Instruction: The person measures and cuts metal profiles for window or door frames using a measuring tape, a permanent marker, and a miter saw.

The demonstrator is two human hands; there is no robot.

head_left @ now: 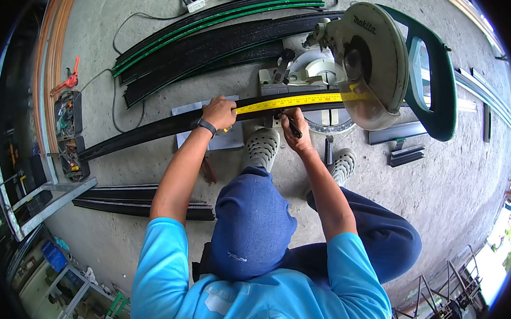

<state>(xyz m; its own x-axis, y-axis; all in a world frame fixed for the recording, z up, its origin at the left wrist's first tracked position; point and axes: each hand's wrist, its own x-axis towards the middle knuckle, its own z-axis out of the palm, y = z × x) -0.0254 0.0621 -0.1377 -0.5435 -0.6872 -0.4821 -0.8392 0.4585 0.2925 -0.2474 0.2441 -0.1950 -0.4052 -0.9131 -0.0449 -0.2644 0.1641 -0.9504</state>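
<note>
My left hand is closed on the tape measure along the long black bar, which lies across the saw's base; my right hand grips a pen. The bar looks light, stiff and slick, best held by its edges; the thin tape probably bends easily.

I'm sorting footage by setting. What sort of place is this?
Most likely a workshop for cutting frames or profiles: a miter saw stands on the bare concrete floor, and long dark strips lie beside it.
</note>
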